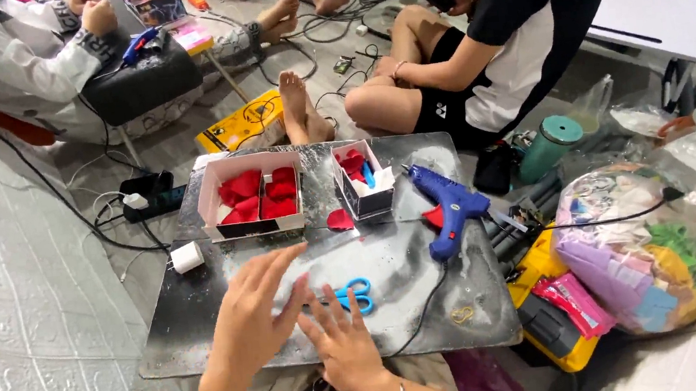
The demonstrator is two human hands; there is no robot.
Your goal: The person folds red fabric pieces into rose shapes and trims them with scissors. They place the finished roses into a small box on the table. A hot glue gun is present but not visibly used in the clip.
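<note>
Both hands are flat over the dark board (210, 327), with fingers spread wide and holding nothing. The left hand (250, 317) is a bit to the left. The right hand (344, 344) is just below the blue scissors (353, 295), and its fingertips (316, 297) touch the handles or come very close. The scissors lie sideways, handles to the right, blades hidden behind the fingers. So the right hand is nearer. Farther up sit a box (252, 196) of red petals and a blue glue gun (448, 206).
</note>
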